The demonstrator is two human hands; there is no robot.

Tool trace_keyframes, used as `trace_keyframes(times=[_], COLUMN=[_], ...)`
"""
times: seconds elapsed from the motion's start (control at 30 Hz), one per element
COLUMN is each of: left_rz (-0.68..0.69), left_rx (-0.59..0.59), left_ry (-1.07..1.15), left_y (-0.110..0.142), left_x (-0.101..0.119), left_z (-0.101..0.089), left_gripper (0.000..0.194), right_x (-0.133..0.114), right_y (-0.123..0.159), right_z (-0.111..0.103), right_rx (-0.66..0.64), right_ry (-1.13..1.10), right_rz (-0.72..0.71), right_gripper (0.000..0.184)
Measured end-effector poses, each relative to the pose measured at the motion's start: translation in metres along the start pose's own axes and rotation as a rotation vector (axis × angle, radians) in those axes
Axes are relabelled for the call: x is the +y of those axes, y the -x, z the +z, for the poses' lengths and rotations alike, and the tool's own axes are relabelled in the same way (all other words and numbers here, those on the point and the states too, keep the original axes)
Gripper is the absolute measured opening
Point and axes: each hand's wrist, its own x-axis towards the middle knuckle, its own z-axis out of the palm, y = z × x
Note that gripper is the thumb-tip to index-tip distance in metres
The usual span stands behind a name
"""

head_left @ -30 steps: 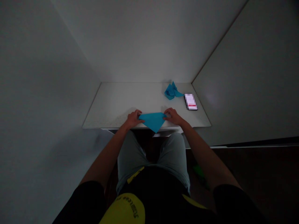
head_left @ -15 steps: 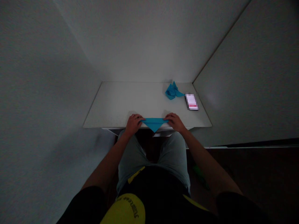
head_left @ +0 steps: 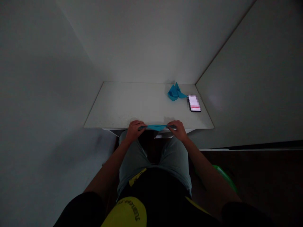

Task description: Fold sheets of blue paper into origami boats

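Paper (head_left: 156,127) pinched at both ends, at the desk's (head_left: 123,104) near edge.
The left hand's (head_left: 135,130) and right hand's (head_left: 177,129) fingers grip it; farther back lie a phone (head_left: 194,103) and folded blue piece (head_left: 174,93).

Pixelation obscures the phone screen (head_left: 194,102). The left hand (head_left: 134,130) and right hand (head_left: 178,129) partly cover the ends of the folded blue sheet (head_left: 156,127). The right forearm (head_left: 201,160) partly hides a green object (head_left: 224,176); the bottom edge cuts off the black shirt (head_left: 168,195), its lettering unclear
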Motion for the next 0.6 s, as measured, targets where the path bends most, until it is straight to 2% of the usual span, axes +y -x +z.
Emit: trace_keyframes(times=[0.13,0.2,0.27,0.33,0.43,0.6], left_rz=[-0.263,-0.371,-0.429,-0.443,-0.41,-0.315], left_rx=[0.044,0.083,0.089,0.047,-0.022,-0.002], left_ry=[0.301,0.419,0.443,0.401,0.323,0.176], left_y=[-0.026,-0.043,-0.056,-0.063,-0.063,-0.055], left_x=[0.005,0.005,0.003,0.001,-0.001,-0.002], left_z=[0.001,0.003,0.006,0.006,0.004,0.0], left_gripper=[0.021,0.022,0.017,0.013,0.019,0.025], right_x=[-0.006,-0.006,-0.003,0.002,0.011,0.018], right_y=[-0.02,-0.033,-0.044,-0.051,-0.053,-0.05], right_z=[0.003,0.008,0.014,0.019,0.02,0.019], right_rx=[0.036,0.088,0.142,0.167,0.122,0.012], right_ry=[-0.191,-0.288,-0.356,-0.358,-0.278,-0.138], right_rz=[0.213,0.279,0.305,0.302,0.265,0.13], right_gripper=[0.032,0.037,0.039,0.041,0.043,0.038])
